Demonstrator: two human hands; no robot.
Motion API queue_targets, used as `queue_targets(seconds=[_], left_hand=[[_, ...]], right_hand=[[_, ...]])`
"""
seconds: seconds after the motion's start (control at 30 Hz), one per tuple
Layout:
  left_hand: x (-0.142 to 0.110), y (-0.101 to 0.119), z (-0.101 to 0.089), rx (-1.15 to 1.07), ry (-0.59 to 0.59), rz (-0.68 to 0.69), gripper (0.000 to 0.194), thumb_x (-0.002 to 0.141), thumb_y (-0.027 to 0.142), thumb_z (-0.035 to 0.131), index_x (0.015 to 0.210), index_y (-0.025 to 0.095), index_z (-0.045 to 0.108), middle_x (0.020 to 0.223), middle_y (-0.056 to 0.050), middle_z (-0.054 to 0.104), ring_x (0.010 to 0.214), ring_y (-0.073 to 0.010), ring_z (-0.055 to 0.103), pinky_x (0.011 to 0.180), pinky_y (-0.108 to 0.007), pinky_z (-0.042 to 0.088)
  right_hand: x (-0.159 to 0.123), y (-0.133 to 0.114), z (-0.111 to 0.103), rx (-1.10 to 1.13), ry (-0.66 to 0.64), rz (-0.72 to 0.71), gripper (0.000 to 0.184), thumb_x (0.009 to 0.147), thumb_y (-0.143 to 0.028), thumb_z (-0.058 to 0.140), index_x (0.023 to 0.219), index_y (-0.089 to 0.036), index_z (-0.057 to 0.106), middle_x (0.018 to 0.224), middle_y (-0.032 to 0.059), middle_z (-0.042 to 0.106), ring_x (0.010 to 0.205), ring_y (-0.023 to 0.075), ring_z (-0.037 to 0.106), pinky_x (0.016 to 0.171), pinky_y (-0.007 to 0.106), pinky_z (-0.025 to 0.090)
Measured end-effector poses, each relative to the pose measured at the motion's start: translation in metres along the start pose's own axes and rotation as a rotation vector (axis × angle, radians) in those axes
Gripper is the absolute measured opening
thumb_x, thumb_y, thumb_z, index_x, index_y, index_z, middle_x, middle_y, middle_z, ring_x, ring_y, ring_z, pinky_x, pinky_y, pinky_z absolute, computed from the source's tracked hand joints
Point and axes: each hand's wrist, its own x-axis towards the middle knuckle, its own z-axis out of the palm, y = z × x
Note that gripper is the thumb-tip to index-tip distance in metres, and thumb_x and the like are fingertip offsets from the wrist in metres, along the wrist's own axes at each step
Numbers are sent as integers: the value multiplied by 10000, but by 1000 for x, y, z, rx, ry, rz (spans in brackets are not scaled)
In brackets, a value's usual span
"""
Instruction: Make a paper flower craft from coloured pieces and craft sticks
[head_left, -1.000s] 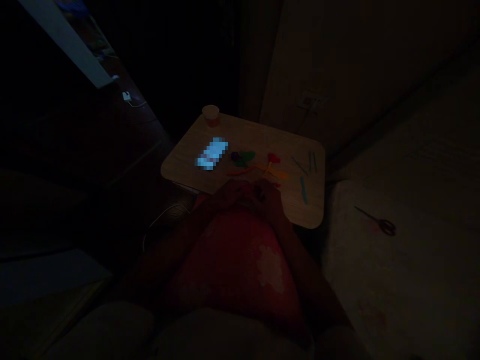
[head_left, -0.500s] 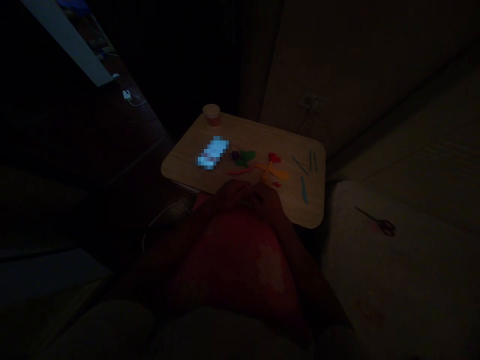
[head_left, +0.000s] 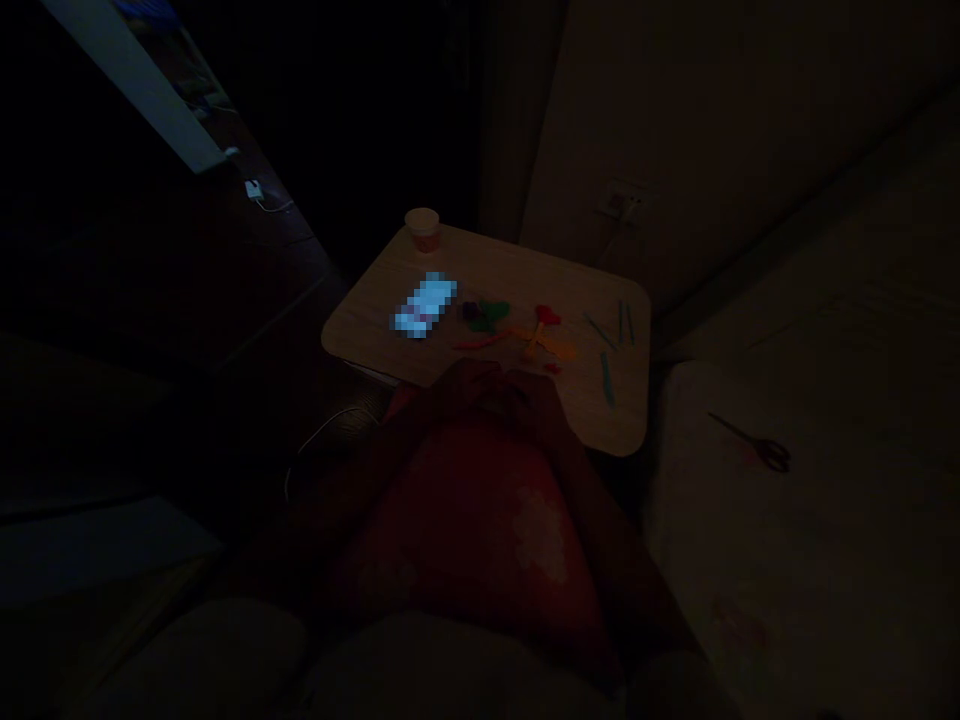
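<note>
Dim light leaves much unclear. My left hand (head_left: 466, 385) and my right hand (head_left: 538, 402) meet at the near edge of the small wooden table (head_left: 364, 325), fingers curled and pressed together. Whatever they hold, if anything, is too dark to make out. Just beyond them lie an orange clay-like shape (head_left: 555, 346) with long arms, a small red bit (head_left: 553, 369) and a thin red strip (head_left: 478, 342). Farther back are a red lump (head_left: 547, 315), a green leaf-like piece (head_left: 493, 312) and a dark purple lump (head_left: 470, 311).
A glowing phone (head_left: 426, 305) and a paper cup (head_left: 424, 232) are on the table's left side. Several thin blue-green tools (head_left: 607, 380) lie at its right. Scissors (head_left: 765, 452) rest on the pale surface (head_left: 750, 560) at right. A wall socket (head_left: 626, 200) is behind.
The picture is slightly darker. Both hands stay together at the table's edge, with only a slight shift of the fingers; the objects on the table have not moved.
</note>
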Motion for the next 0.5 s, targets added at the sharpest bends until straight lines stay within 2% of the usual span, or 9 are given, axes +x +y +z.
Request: queue_targets(seconds=[0.17, 0.3, 0.43, 0.5], left_hand=[[0, 3, 1, -19, 28, 27, 402, 985, 444, 464, 726, 158, 577, 699, 4, 574, 682, -139, 513, 663, -268, 419], [1, 3, 1, -70, 30, 33, 390, 983, 455, 491, 758, 154, 592, 723, 1, 581, 697, -142, 519, 661, -266, 432], [4, -2, 1, -125, 116, 64, 400, 977, 493, 516, 810, 148, 629, 804, -21, 628, 765, -161, 566, 711, -280, 462], [4, -4, 2, -125, 111, 70, 410, 978, 510, 520, 844, 146, 655, 831, -28, 648, 787, -169, 586, 729, -287, 470]], right_hand=[[1, 3, 2, -5, -12, 12, 365, 1027, -352, 485, 757, -182, 663, 702, 33, 660, 617, 158, 529, 628, 290, 354], [0, 5, 3, -46, 50, -15, 304, 973, -317, 544, 714, -187, 635, 661, 21, 622, 612, 160, 522, 618, 296, 353], [0, 3, 2, -73, 160, -20, 252, 990, -327, 538, 852, -189, 698, 821, 65, 700, 737, 195, 592, 717, 324, 427], [0, 2, 1, -80, 206, -11, 257, 998, -342, 534, 880, -191, 704, 848, 74, 702, 758, 202, 596, 731, 332, 435]])
